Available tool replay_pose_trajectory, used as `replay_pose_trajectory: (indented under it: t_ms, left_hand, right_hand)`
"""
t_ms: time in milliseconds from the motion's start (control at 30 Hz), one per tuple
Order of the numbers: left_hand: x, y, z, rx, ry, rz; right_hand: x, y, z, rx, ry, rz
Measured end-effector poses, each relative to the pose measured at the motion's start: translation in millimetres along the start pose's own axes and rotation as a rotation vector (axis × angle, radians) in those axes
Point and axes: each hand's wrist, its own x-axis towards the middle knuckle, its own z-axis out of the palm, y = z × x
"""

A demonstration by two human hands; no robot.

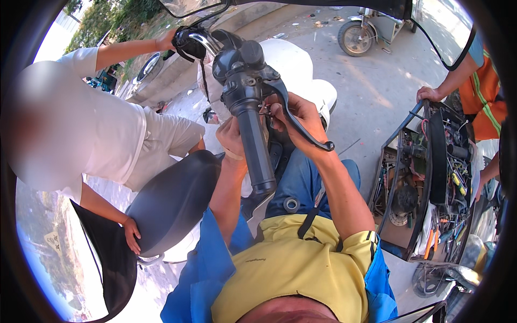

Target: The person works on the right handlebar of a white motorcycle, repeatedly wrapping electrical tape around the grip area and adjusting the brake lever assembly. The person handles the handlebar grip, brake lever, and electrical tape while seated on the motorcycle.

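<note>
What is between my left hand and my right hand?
In the head view, the black handlebar grip lies between your left hand and your right hand; anything smaller there is too unclear to name.

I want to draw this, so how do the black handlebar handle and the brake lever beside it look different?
The handlebar handle is thick, but the brake lever is thin. The handle is straight, while the lever is curved. The handle has a wide, blunt end; the lever ends in a small round knob. Both are black.
</note>
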Motion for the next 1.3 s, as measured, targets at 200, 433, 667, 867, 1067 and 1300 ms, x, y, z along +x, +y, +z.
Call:
replay_pose_trajectory:
  t_ms: [200,433,667,867,1067,1300]
  left_hand:
    - [-21,-11,37,-0.195,0.049,-0.136]
    - [-29,7,53,-1.107,0.186,-0.923]
    - [-33,-4,55,-1.443,0.182,-1.162]
    - [-18,8,52,-1.254,0.154,-1.123]
    - [-11,10,47,-1.211,0.116,-1.112]
    - [-8,6,25,-1.299,0.041,-1.096]
  right_hand:
    - [-1,1,-3,-0.03,0.023,0.007]
    - [-3,-3,5,-0.022,0.01,0.006]
    - [-5,1,5,-0.037,0.057,-0.021]
    - [-3,1,5,0.031,0.078,0.038]
    - [2,7,2,0.188,0.099,0.102]
    - [1,12,-1,0.255,0.111,0.146]
